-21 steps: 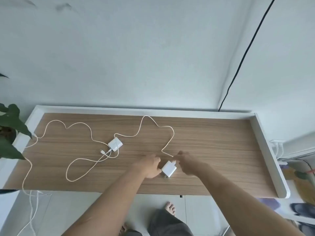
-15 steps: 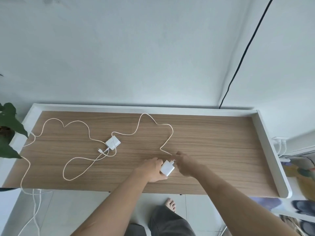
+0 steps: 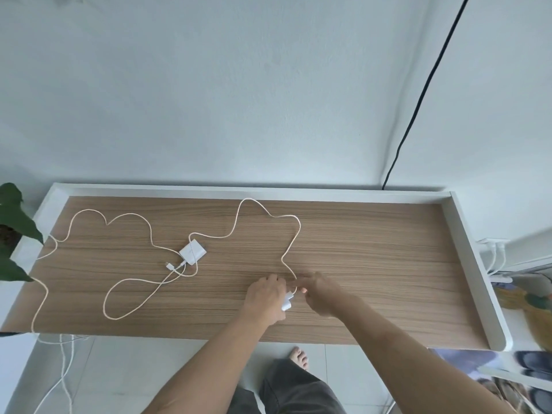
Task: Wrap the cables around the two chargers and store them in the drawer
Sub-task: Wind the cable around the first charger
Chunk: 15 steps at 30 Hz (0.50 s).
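Note:
Two white chargers lie on the wooden desk (image 3: 373,264). My left hand (image 3: 265,297) grips the near charger (image 3: 287,301), tilted on edge so only a sliver shows. My right hand (image 3: 321,294) pinches that charger's white cable (image 3: 294,249) right beside the plug. From there the cable winds back and left across the desk to near the second charger (image 3: 193,251), which lies flat left of centre. A second long cable (image 3: 125,218) loops around it and runs off the left edge. No drawer is in view.
The desk has a raised white rim (image 3: 466,249) at the back and both sides. A green plant (image 3: 15,231) stands at the left end. A black wire (image 3: 418,100) runs down the wall. Below the front edge are my bare foot (image 3: 298,355) and tiled floor.
My left hand has closed around the near charger and tipped it up on edge. My right hand has taken the cable beside it.

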Available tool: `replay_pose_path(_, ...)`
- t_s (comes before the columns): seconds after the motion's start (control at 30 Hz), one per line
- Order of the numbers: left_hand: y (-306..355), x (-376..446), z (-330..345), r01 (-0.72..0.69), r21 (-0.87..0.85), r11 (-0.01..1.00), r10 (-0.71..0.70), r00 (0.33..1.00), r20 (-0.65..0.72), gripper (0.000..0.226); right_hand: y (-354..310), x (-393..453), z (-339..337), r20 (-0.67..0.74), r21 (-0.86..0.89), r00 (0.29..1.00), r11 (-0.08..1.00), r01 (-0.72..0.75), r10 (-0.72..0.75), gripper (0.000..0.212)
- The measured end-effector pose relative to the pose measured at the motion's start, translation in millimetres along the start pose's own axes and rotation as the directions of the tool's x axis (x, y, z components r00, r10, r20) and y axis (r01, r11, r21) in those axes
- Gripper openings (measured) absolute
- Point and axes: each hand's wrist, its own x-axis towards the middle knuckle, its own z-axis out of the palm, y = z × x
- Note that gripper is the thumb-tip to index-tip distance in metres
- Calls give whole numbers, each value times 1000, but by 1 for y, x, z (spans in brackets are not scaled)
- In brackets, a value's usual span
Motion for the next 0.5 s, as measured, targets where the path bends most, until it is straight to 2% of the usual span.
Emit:
replay_pose_path(0.07, -7, 2, -16, -36, -65, 997, 41, 995, 92, 51, 1, 0, -7, -30, -116, 1000, 993, -2, -2, 41)
replay_pose_path(0.13, -16, 2, -33, -39, -237, 971, 87, 976, 199, 39, -1, 0, -15, -91, -201, 995, 980, 11, -30, 28)
replay_pose_path(0.2, -24, 0, -52, 1, -361, 933, 101, 959, 264, 36, -5, 1, -24, -164, -221, 984, 975, 38, -75, 20)
replay_pose_path(0.27, -28, -5, -73, 32, -382, 924, 89, 952, 293, 33, -7, 4, -36, -192, -218, 975, 974, 66, -109, 20)
replay_pose_path(0.4, -44, -10, -110, 19, -338, 941, 94, 945, 314, 16, -6, 5, -71, -218, -218, 965, 971, 95, -143, 33)
replay_pose_path(0.5, -63, -10, -128, -9, -314, 949, 104, 952, 289, 11, -7, 5, -94, -234, -65, 970, 997, 49, -63, 62)
